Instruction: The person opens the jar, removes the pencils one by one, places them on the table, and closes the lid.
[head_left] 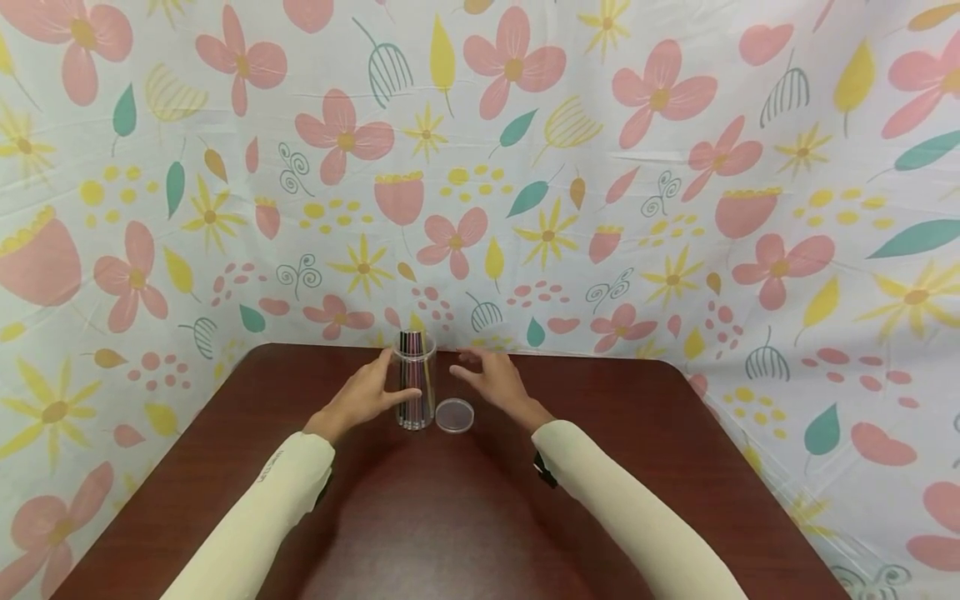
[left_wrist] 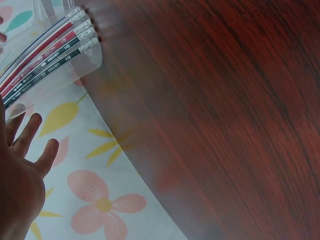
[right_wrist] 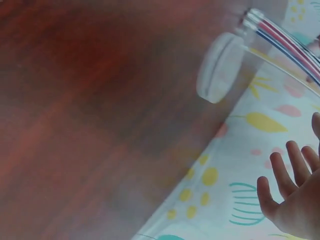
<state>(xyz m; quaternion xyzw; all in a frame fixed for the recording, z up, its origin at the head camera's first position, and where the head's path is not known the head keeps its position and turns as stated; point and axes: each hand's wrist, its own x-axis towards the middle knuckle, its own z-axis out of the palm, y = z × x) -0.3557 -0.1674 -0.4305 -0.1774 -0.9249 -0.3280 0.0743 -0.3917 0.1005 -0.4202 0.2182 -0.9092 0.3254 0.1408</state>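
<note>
A clear cylindrical jar point(head_left: 430, 379) holding several pencils point(head_left: 412, 371) stands upright on the table. In the left wrist view the pencils point(left_wrist: 56, 52) show dark, red and white barrels, with "HB" printed on some. My left hand point(head_left: 362, 396) is at the jar's left side, thumb extended across its front and fingers fairly straight; firm contact cannot be made out. To the right of the jar, my right hand point(head_left: 495, 379) is raised with fingers spread, holding nothing. Between the hands, near the jar's base, lies a round clear lid point(head_left: 454, 415), also visible in the right wrist view point(right_wrist: 220, 67).
The dark red-brown wooden table point(head_left: 450, 517) extends toward me and to both sides. Behind it hangs a white cloth point(head_left: 480, 183) printed with flowers and leaves, close to the table's back edge. The jar stands near that edge.
</note>
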